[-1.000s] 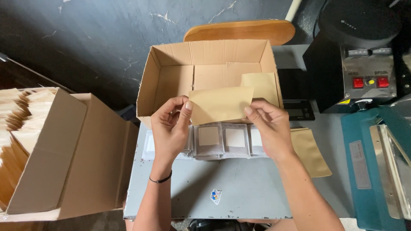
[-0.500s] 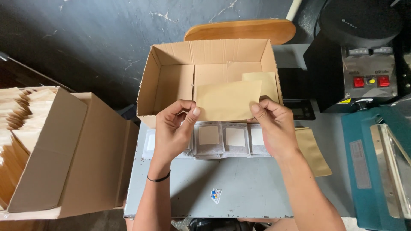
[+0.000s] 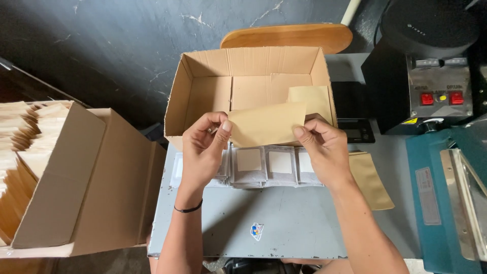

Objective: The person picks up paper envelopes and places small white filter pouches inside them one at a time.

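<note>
A tan pouch [image 3: 266, 124] is pinched at its ends by the left hand [image 3: 203, 149] and right hand [image 3: 324, 149], over sachets [image 3: 266, 165] on a grey table [image 3: 284, 223]. An open box [image 3: 203, 96] is seen at 12 o'clock, a sealer [image 3: 446, 198] at 3 o'clock.

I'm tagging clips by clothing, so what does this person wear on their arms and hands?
Both forearms are bare, with no sleeves and no gloves in view. The left hand has a thin black band around its wrist. The right hand shows no band or watch.
</note>
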